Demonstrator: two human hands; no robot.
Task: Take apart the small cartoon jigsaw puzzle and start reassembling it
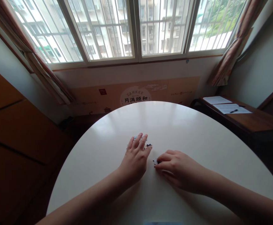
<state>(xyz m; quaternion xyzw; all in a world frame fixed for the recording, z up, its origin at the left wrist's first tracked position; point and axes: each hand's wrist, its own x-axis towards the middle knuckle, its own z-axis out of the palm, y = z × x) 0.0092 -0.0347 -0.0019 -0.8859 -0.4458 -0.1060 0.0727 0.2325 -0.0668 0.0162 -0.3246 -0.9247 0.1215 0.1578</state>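
Note:
On the round white table [99, 175], my left hand [136, 156] lies palm down with its fingers spread over a small cluster of jigsaw puzzle pieces [148, 145]. Bits of blue, white and dark print show between and beside the fingers; the rest of the cluster is covered. Nearer to me and to the right, my right hand [174, 165] pinches a small puzzle piece [155, 162], pale with dark patches, between thumb and fingers. That piece is close to the tabletop and apart from the cluster. Whether it touches the surface I cannot tell.
A blue-grey edge of something flat [162, 223] shows at the bottom of the view. To the right, a brown wooden desk [265, 122] bears papers [223, 109] and a pen [234, 111]. Beyond the table is a printed cardboard panel [183, 89] under a barred window.

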